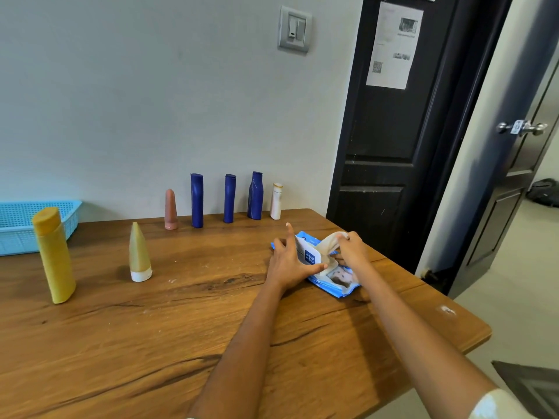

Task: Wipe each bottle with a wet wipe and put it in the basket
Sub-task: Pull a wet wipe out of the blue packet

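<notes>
Left hand (pixel 289 263) flat, right hand (pixel 352 249) pinching.

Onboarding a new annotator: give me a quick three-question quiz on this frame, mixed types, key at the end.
1. True or false: the basket already holds a bottle.
2. What is the right hand pulling from the wipes pack?
A) a wet wipe B) a cap C) a label
3. How many dark blue bottles stand along the wall?

Key
1. False: no bottle shows in it.
2. A: the wet wipe, while the left hand steadies the pack.
3. Three.
</notes>
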Action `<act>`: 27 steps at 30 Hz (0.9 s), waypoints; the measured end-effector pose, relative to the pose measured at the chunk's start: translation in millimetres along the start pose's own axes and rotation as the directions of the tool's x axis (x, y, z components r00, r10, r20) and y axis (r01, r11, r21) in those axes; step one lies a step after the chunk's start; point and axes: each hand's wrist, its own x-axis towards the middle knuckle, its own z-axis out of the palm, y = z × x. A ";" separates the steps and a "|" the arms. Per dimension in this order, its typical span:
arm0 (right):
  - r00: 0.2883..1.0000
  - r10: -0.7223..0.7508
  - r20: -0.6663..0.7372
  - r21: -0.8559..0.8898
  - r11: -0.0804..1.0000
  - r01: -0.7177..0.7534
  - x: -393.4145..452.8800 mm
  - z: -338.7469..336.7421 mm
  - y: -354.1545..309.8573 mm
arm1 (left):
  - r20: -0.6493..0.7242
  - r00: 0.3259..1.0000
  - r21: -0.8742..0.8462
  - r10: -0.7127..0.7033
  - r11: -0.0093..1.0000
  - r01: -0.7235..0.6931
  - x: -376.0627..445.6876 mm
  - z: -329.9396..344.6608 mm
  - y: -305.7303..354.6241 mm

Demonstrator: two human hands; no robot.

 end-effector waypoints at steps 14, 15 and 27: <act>0.994 -0.060 -0.096 -0.030 0.998 0.058 2.0 7.6 8.9 | -0.016 1.000 -0.001 -0.023 1.000 0.023 1.6 -0.2 -0.2; 0.996 -0.019 -0.092 0.031 0.999 0.022 2.2 6.2 8.5 | -0.016 1.000 0.005 -0.020 1.000 0.020 1.6 0.0 -0.3; 0.998 -0.010 -0.056 -0.067 0.998 0.006 -1.3 13.8 -2.3 | -0.026 1.000 -0.007 -0.004 1.000 0.004 2.2 1.2 -0.8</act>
